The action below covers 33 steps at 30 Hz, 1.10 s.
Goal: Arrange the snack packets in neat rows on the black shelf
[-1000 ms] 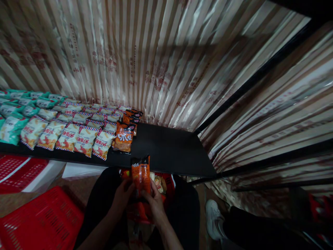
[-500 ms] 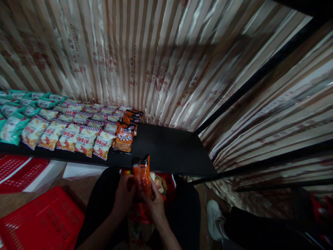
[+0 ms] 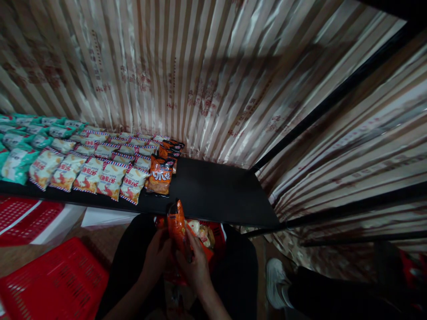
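An orange snack bag (image 3: pixel 177 226) with a dark top edge is held upright above my lap. My right hand (image 3: pixel 196 262) grips its right side and lower part, thumb in front. On the bag's left, my left hand (image 3: pixel 157 252) has its fingers curled against the edge; their tips are dim and partly hidden. Beneath both hands a red basket (image 3: pixel 218 235) sits between my knees, with pale and orange packets (image 3: pixel 204 233) in it. Just beyond, a similar orange bag (image 3: pixel 159 175) stands on the black shelf (image 3: pixel 216 191), at the right end of the rows.
Rows of white snack bags (image 3: pixel 110 180) and green bags (image 3: pixel 16 164) fill the shelf's left part. A red crate (image 3: pixel 56 280) is on the floor at left. Black metal bars (image 3: pixel 320 106) and a striped curtain (image 3: pixel 200 66) enclose the shelf. Another person's white shoe (image 3: pixel 276 282) is at right.
The orange bag has tilted and shifted slightly left and down in my hands. My right hand has turned further around it. The bags on the shelf stay as they were.
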Each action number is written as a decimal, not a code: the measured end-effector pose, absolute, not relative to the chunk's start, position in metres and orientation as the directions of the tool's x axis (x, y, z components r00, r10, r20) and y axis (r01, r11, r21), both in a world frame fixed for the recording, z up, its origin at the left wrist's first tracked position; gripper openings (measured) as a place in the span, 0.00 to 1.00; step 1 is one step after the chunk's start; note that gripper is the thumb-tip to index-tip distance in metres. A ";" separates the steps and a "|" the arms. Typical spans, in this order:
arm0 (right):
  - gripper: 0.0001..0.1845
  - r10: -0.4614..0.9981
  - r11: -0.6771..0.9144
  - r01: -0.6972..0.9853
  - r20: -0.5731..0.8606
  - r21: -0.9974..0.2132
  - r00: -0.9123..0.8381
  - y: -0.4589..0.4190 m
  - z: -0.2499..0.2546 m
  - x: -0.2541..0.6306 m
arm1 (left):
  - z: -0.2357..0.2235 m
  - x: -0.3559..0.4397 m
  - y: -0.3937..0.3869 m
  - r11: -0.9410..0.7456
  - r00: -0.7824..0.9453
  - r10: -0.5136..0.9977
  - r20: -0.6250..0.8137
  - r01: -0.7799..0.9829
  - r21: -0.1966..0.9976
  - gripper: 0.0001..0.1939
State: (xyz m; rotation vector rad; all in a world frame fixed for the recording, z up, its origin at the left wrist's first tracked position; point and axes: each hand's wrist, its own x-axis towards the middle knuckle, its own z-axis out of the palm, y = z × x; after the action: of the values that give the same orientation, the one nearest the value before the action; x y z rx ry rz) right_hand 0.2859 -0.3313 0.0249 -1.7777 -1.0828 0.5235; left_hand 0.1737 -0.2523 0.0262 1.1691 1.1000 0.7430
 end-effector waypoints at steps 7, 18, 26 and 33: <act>0.31 0.886 -0.170 0.582 0.135 -0.795 0.444 -0.329 0.041 0.279 | 0.045 0.174 -0.254 0.402 0.323 0.865 -0.383 0.009 0.916 0.24; 0.29 0.901 -0.158 0.600 0.133 -0.784 0.412 -0.332 0.039 0.270 | 0.069 0.172 -0.257 0.506 0.331 0.822 -0.463 -0.053 0.861 0.24; 0.31 0.891 -0.170 0.602 0.140 -0.780 0.433 -0.336 0.035 0.262 | 0.063 0.171 -0.258 0.524 0.401 0.800 -0.447 -0.104 0.845 0.25; 0.31 0.897 -0.171 0.603 0.130 -0.779 0.423 -0.337 0.037 0.258 | 0.057 0.170 -0.257 0.561 0.439 0.765 -0.471 -0.096 0.822 0.30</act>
State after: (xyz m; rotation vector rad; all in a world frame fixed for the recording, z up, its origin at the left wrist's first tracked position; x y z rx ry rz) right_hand 0.2581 -0.3367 0.0369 -1.8795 -1.2770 0.4648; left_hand 0.1704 -0.2570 0.0570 0.8130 0.9743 0.6153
